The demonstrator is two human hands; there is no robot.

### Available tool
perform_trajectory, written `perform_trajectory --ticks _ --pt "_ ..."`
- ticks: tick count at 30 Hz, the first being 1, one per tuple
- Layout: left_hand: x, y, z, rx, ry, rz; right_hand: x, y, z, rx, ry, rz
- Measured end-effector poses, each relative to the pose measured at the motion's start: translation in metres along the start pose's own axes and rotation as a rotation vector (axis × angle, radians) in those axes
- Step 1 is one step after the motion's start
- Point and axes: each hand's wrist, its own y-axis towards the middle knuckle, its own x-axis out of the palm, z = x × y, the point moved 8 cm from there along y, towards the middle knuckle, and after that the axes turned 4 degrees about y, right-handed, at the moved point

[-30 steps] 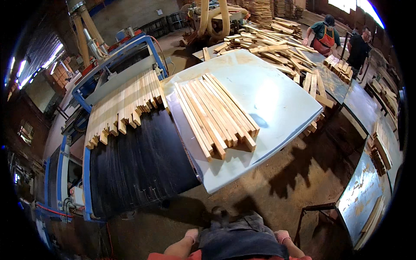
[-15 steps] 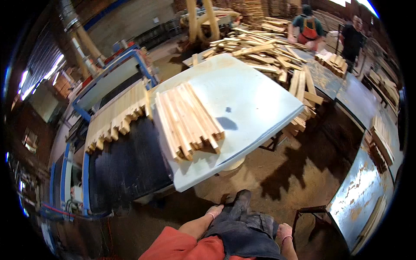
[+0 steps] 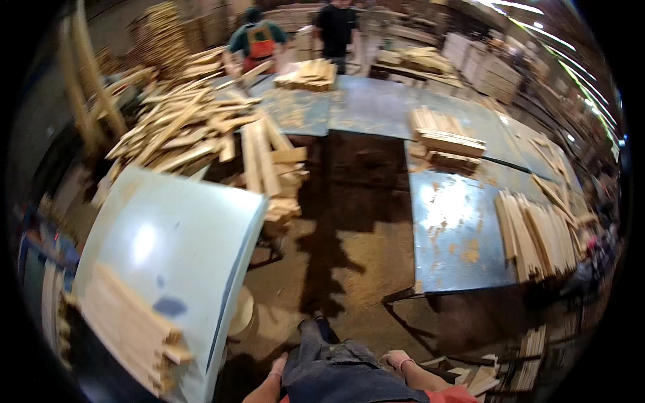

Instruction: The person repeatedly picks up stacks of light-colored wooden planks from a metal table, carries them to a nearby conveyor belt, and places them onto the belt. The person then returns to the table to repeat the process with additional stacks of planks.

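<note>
My left hand [image 3: 279,363] hangs low beside the dark apron [image 3: 339,373], its fingers blurred and partly hidden. On the apron's other side is my right hand [image 3: 396,359], with finger shapes too smeared to read. No object shows in either hand. Left of me stands a pale blue-white tabletop [image 3: 195,221], bearing a row of wooden strips [image 3: 131,322] laid side by side. At right, a blue metal-topped table [image 3: 447,235] carries another row of wooden strips [image 3: 537,235]. Both hands are apart from the wood and the tables.
A heap of loose wooden pieces [image 3: 181,127] lies beyond the pale tabletop. Farther back, one person in an orange apron [image 3: 260,46] and another in a black shirt [image 3: 334,30] stand behind the long bench [image 3: 369,104]. Scrap wood [image 3: 480,376] lies low at right.
My view has swung to the right, so the pale tabletop and its strips now sit farther left. The right-hand tables have come fully into view. Both hands remain low beside the apron.
</note>
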Motion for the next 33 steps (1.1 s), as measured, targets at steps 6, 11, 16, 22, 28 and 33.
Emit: perform_trajectory --ticks 6,11,16,22,28,33 --pt "0.032 0.085 0.123 0.072 0.672 -0.192 -0.143 -0.005 0.020 0.046 0.358 0.319" --pt "0.050 0.105 0.269 0.219 0.943 -0.197 -0.280 -0.001 0.013 0.458 1.399 0.369" --pt "0.079 0.083 0.411 0.196 0.319 0.087 -0.326 0.054 0.053 0.436 1.531 0.524" --pt "0.142 0.165 0.496 0.400 0.477 -0.011 -0.392 0.140 0.143 0.352 1.766 0.544" --pt "0.163 0.210 0.556 0.464 1.069 -0.075 -0.550 0.180 0.222 0.379 1.527 0.675" --pt "0.215 0.157 0.678 0.226 0.462 0.002 -0.705 0.205 0.273 0.269 0.935 0.659"
